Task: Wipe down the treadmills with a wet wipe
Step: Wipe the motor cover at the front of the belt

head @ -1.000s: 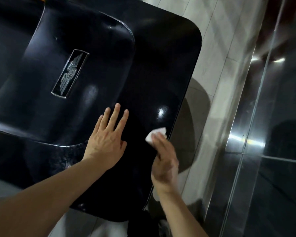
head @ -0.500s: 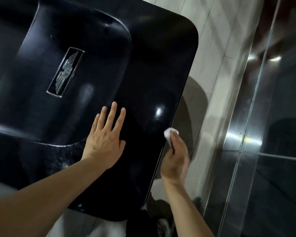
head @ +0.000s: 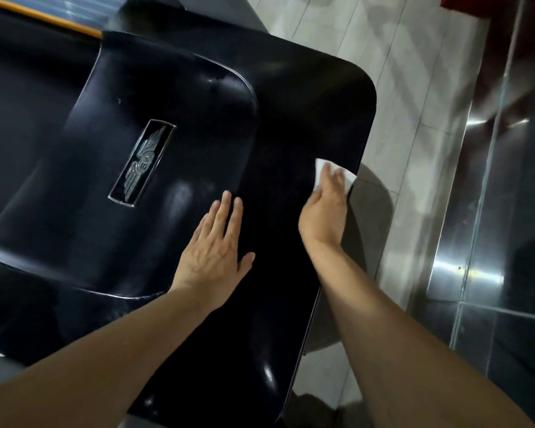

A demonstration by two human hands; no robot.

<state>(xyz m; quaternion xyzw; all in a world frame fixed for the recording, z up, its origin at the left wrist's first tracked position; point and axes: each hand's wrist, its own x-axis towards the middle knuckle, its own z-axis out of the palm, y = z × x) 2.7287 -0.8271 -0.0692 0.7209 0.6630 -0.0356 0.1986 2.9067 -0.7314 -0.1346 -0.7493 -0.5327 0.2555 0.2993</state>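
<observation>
The treadmill's glossy black motor cover fills the left and middle of the head view, with a metal logo badge on its raised hump. My left hand rests flat on the cover, fingers straight and spread, just right of the hump. My right hand holds a white wet wipe against the cover's right edge. Its fingers lie over the wipe and hide the middle of it.
Pale floor tiles run along the cover's right side. Farther right stands a dark, shiny metal and glass panel. A yellow stripe crosses the top left, behind the cover.
My right hand has slid the wipe outward to the cover's right edge and then forward along it. My left hand stays flat in the same spot.
</observation>
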